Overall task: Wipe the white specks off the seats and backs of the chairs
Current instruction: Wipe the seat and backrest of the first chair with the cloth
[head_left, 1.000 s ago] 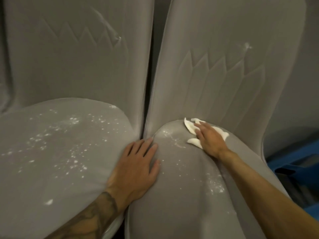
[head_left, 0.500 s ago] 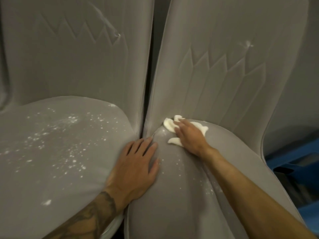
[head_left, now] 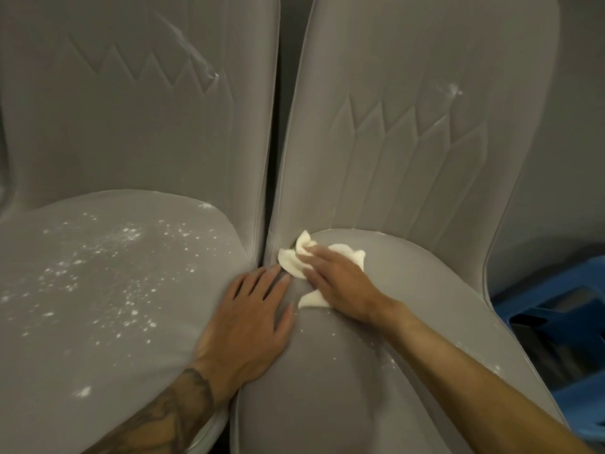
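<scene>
On the right seat (head_left: 327, 371), right grip (head_left: 340, 283) presses cloth (head_left: 291, 260) flat-fingered; left grip (head_left: 248, 319) lies released alongside.

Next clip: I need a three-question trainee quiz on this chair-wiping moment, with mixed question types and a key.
1. Fill in: the right hand presses the white cloth on the right chair's seat, at its back ____ corner.
2. True or false: the left hand holds the white cloth.
3. Which seat carries more white specks? A) the right chair's seat B) the left chair's seat C) both about equal

Key: 1 left, beside the gap between the chairs. 2 false, the left hand lies flat where the two seats meet. 3 B.
</scene>
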A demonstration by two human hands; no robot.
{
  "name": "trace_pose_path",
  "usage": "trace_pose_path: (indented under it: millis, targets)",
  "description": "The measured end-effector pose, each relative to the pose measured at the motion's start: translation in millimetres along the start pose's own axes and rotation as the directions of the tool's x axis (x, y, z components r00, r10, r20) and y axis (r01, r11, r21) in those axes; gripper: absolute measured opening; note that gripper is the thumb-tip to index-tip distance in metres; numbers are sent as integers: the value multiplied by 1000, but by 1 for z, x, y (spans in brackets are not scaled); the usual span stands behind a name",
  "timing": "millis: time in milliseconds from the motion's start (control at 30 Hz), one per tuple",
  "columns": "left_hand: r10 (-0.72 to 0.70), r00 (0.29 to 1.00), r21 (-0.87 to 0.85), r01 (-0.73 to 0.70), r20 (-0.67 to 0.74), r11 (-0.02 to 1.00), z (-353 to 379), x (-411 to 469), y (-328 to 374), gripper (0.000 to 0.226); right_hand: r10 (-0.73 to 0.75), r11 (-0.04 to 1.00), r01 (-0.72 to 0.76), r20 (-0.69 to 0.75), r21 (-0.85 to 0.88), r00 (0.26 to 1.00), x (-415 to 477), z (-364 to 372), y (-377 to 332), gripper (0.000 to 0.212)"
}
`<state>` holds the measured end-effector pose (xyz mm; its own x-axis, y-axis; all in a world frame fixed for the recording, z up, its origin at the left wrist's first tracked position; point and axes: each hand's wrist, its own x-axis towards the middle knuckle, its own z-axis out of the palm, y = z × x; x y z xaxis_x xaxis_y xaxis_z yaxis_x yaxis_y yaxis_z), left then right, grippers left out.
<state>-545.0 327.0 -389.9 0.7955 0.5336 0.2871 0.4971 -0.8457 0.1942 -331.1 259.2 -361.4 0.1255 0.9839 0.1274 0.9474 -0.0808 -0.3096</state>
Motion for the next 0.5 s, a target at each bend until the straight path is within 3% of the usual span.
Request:
trace_pose_path:
  millis: [100,267,433,500]
  targets:
    - [-8,1000,1,8,18,1000,-1,0,1,58,-22,1000,22,53,-1,998,-10,-12,17,41]
    - [-4,1000,8,4,9,1000,-4,1,0,55,127,990,-128,-33,-51,991,29,-9,14,41]
    - [14,1000,4,-14,12,1000,-6,1,1,52,-82,996,81,9,34,997,-5,0,-6,38]
    - [5,1000,-16,-5,26,1000,-8,0,1,53,-75,997,74,44,25,996,-9,-9,6,39]
